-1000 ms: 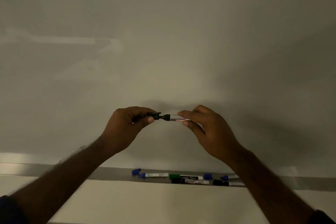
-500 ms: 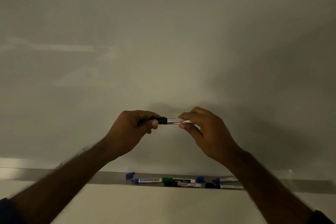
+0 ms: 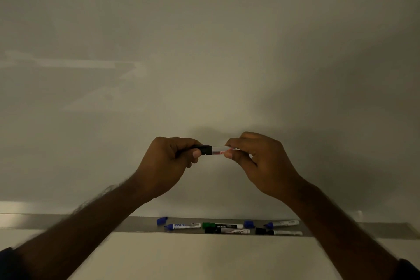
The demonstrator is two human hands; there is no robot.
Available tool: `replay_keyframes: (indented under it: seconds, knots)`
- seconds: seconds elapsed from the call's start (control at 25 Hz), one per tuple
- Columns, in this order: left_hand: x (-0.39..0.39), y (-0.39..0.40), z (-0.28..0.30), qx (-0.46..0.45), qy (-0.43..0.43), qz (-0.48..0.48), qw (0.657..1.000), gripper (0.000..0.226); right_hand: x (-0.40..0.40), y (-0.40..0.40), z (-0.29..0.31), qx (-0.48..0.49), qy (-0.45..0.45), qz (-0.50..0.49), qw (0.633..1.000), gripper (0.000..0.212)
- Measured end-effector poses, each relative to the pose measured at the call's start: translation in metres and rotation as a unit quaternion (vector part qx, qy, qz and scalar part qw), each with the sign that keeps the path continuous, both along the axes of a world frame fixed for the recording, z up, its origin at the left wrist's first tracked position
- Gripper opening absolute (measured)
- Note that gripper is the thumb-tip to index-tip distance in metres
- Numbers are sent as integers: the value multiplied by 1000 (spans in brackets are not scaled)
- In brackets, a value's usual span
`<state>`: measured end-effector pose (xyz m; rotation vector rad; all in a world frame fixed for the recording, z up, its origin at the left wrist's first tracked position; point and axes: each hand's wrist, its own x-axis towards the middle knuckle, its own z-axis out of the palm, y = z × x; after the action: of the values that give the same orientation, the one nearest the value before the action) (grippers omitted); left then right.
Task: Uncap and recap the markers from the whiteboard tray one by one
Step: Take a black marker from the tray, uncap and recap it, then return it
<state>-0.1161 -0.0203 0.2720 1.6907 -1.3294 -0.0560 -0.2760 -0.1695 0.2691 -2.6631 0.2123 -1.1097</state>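
**Black marker held level, cap on, both hands on it**

Both my hands are up at center frame, in front of the whiteboard (image 3: 204,52). My left hand (image 3: 168,166) is curled tight around the black cap (image 3: 206,150); thumb and fingers wrap it, only the cap's right end shows. My right hand (image 3: 261,163) pinches the marker (image 3: 218,150) barrel between thumb and forefinger, other fingers folded behind. Marker lies level, left to right, cap seated against the barrel, no gap visible. White barrel with a red logo, mostly hidden by my right fingers.

Tray (image 3: 141,224) runs along the lower frame, below my hands. On it, left to right: loose blue cap (image 3: 162,220), uncapped blue marker (image 3: 183,226), green marker (image 3: 219,225), another loose blue cap (image 3: 248,224), second uncapped blue marker (image 3: 281,223). Front row: black marker (image 3: 227,231) just below the green one, another black marker (image 3: 278,232) to its right. My forearms cross the tray's left and right ends. Dark sleeve cuffs at both bottom corners. Lighting dim; small labels unreadable.
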Motion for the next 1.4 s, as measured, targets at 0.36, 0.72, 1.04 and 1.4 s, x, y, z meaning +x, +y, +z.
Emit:
replay_keyframes:
  seconds: [0.36, 0.72, 1.04, 1.4]
  knots:
    - [9, 2, -2, 7, -52, -2, 999, 17, 8, 7, -8, 46, 13, -7, 999, 17]
    - [30, -5, -17, 28, -48, -16, 998, 17, 23, 1, -17, 72, 39, -11, 997, 22]
    - [63, -5, -62, 142, -37, -26, 989, 13, 56, -8, -75, 161, 119, 2, 980, 15]
    - [110, 0, -148, 204, -71, 5, 976, 19, 99, 10, -166, 256, 173, -2, 951, 16]
